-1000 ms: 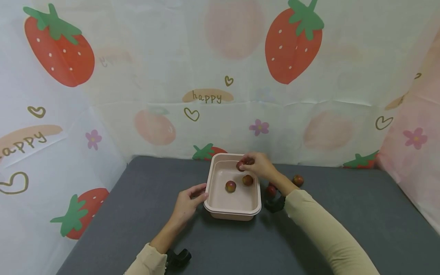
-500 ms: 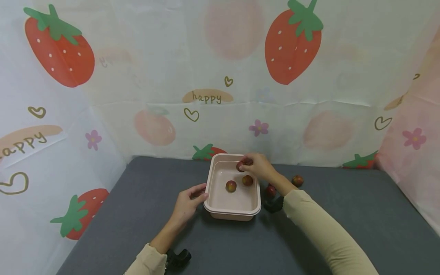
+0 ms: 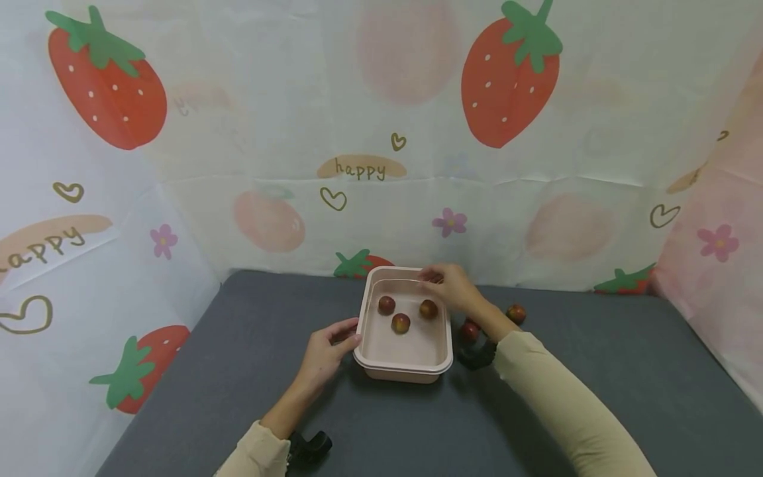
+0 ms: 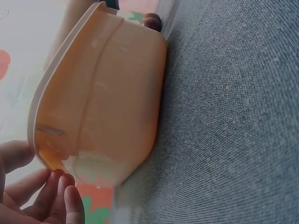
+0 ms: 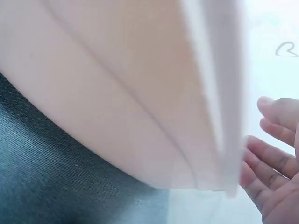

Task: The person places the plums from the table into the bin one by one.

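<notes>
A pale pink plastic box (image 3: 405, 354) stands on the dark cloth, with three red-yellow plums inside: one at the left (image 3: 386, 305), one in the middle (image 3: 401, 323) and one at the right (image 3: 428, 309). My left hand (image 3: 324, 351) pinches the box's left rim between thumb and fingers; in the left wrist view the fingertips (image 4: 67, 179) lie under the lip. Over the box's far right corner hovers my right hand (image 3: 454, 289), its fingers loosely spread and holding nothing. The right wrist view shows its fingers (image 5: 275, 163) beside the box rim.
Right of the box, partly behind the right wrist, lies a red plum (image 3: 469, 331). Another plum (image 3: 516, 314) sits farther right. A strawberry-print curtain (image 3: 369, 218) hangs behind the dark tabletop (image 3: 238, 358). Black wrist cameras (image 3: 310, 449) are strapped to both arms.
My right hand has let go of a plum, which now lies at the left inside the box. The left hand has kept its hold on the rim.
</notes>
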### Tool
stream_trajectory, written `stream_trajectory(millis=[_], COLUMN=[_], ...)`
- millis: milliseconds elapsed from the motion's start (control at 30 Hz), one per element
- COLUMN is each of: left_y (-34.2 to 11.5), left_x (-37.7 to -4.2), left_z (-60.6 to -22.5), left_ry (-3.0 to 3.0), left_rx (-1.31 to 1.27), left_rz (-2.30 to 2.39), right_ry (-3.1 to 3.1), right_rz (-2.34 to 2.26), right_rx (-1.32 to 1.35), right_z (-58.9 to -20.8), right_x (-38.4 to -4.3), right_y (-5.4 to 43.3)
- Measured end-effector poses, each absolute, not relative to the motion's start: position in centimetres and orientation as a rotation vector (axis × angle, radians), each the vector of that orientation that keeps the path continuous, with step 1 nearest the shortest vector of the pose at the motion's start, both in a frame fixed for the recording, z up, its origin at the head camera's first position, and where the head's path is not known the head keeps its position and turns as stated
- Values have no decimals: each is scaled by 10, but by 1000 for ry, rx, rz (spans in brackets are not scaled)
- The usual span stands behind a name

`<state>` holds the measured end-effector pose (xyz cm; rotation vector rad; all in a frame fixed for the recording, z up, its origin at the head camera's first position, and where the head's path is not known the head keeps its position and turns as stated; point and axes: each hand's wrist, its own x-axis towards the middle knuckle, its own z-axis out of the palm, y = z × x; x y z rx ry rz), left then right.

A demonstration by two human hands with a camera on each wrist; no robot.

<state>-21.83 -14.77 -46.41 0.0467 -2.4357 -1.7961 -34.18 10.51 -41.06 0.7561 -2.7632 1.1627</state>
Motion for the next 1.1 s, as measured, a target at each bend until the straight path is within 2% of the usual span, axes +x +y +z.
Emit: stream_trajectory(millis=[367, 1100], left_y=[-146, -147], left_x=[-218, -216], left_z=[-462, -462], left_ry=[-2416, -2430], left_rx=[48, 32], left_rz=[-1830, -1825], right_ry=[-2695, -2687], right_rz=[1270, 1276], right_rx=[662, 431], right_z=[-395, -422], right_x=[-324, -272], right_y=[145, 231])
